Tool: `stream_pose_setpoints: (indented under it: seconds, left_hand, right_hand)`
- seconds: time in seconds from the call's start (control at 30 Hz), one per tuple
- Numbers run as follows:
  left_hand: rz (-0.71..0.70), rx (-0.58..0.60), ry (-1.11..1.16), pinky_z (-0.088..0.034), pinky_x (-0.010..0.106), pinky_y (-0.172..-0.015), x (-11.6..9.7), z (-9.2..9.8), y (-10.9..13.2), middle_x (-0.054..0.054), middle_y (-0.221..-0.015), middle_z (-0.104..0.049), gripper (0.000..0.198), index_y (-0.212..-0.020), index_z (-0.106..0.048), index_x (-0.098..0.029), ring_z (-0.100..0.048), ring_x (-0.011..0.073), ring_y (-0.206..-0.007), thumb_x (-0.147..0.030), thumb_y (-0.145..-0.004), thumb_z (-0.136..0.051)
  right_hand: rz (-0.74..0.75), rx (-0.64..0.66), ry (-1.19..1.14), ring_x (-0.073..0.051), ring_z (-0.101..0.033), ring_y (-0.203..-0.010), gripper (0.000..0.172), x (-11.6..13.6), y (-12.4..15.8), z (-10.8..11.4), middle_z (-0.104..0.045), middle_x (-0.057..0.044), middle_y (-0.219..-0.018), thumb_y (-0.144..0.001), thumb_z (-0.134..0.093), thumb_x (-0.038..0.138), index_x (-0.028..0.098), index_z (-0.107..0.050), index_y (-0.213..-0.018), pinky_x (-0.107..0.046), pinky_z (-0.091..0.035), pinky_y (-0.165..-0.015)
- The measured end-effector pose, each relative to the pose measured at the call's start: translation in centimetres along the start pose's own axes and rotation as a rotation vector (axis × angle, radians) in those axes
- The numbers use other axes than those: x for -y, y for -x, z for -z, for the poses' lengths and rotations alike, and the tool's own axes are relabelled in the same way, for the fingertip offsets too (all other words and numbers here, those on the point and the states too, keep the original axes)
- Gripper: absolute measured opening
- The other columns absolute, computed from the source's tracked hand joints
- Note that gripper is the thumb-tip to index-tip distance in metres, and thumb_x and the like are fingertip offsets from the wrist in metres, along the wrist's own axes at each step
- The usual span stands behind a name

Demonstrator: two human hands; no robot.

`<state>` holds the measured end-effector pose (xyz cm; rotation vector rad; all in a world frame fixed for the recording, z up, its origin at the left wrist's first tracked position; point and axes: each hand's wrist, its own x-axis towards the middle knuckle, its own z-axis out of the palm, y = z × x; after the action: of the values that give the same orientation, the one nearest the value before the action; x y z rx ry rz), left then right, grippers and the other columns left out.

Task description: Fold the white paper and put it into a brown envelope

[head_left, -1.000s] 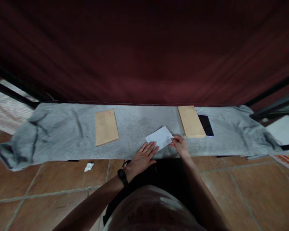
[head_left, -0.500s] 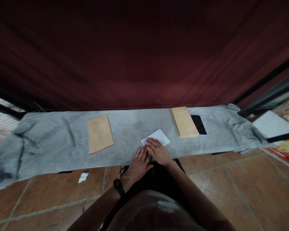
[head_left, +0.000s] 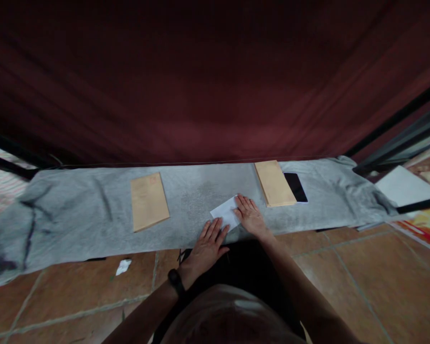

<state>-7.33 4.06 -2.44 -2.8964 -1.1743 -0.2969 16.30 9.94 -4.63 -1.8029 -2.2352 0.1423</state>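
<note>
A small white sheet of paper (head_left: 225, 210), apparently folded, lies at an angle on the grey cloth (head_left: 189, 191) in front of me. My left hand (head_left: 208, 242) rests flat with its fingertips at the paper's lower left edge; the fingers are stretched out and a dark watch circles the wrist. On the paper's right end, my right hand (head_left: 250, 215) lies palm down, fingers extended, covering that end. Neither hand grips anything. To the left lies a brown envelope (head_left: 149, 201), and to the right a stack of brown envelopes (head_left: 275, 183).
A dark-screened phone (head_left: 295, 187) lies partly under the right-hand envelopes. Behind the cloth hangs a dark red curtain (head_left: 215, 110). A white scrap (head_left: 123, 266) is on the tiled floor (head_left: 347, 272). A white board-like item (head_left: 404, 185) and a colourful print (head_left: 426, 227) are at far right.
My right hand has slid rightward across the paper, from beside my left fingers to its right end. More of the paper's left part now shows. My left hand has hardly moved.
</note>
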Motion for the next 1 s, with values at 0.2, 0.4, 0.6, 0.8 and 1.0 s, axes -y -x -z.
stream_pose_setpoints:
  seconds: [0.2, 0.4, 0.6, 0.8, 1.0]
  left_hand:
    - [0.08, -0.066, 0.06, -0.033, 0.048, -0.118, -0.3, -0.2, -2.6, 0.019, -0.153, -0.044, 0.054, -0.146, -0.042, -0.009, -0.038, 0.0277, -0.145, -0.042, -0.102, -0.038]
    - [0.123, -0.068, 0.059, -0.024, 0.054, -0.121, -0.9, -1.9, -5.7, 0.02, -0.158, -0.036, 0.061, -0.15, -0.035, -0.01, -0.028, 0.0301, -0.149, -0.046, -0.101, -0.039]
    - [0.103, -0.023, 0.028, -0.024, 0.052, -0.122, -0.2, -1.8, -4.2, 0.019, -0.161, -0.03, 0.062, -0.153, -0.031, -0.013, -0.026, 0.0294, -0.15, -0.044, -0.101, -0.042]
    - [0.057, 0.006, 0.006, -0.026, 0.051, -0.121, 0.7, -1.0, -2.6, 0.015, -0.162, -0.03, 0.062, -0.154, -0.033, -0.025, -0.027, 0.0302, -0.149, -0.047, -0.098, -0.049]
    - [0.037, 0.017, -0.019, -0.028, 0.052, -0.119, 0.8, -0.6, -2.3, 0.015, -0.163, -0.027, 0.062, -0.153, -0.034, -0.03, -0.028, 0.0313, -0.149, -0.044, -0.097, -0.054]
  right_hand:
    - [-0.017, -0.001, 0.018, -0.025, -0.029, -0.148, 0.057, -0.2, 0.2, -0.1, -0.032, -0.008, -0.16, -0.105, -0.03, 0.043, 0.016, -0.031, -0.156, -0.046, -0.023, -0.121]
    - [-0.02, -0.005, -0.008, -0.026, -0.029, -0.148, 0.058, -0.2, 0.2, 0.0, -0.035, -0.009, -0.159, -0.105, -0.032, 0.044, 0.017, -0.031, -0.156, -0.048, -0.023, -0.121]
    - [-0.031, -0.04, -0.038, -0.027, -0.03, -0.148, 0.057, -0.1, 0.5, -0.1, -0.035, -0.009, -0.159, -0.104, -0.035, 0.041, 0.019, -0.029, -0.156, -0.051, -0.022, -0.12]
    - [-0.08, -0.075, -0.012, -0.031, -0.031, -0.147, 0.06, -0.2, 0.7, -0.5, -0.036, -0.012, -0.158, -0.104, -0.035, 0.044, 0.014, -0.031, -0.155, -0.052, -0.021, -0.119]
    - [-0.161, -0.155, 0.019, -0.032, -0.033, -0.145, 0.063, -0.7, 1.3, -1.1, -0.039, -0.017, -0.156, -0.103, -0.033, 0.046, 0.008, -0.035, -0.153, -0.053, -0.024, -0.118]
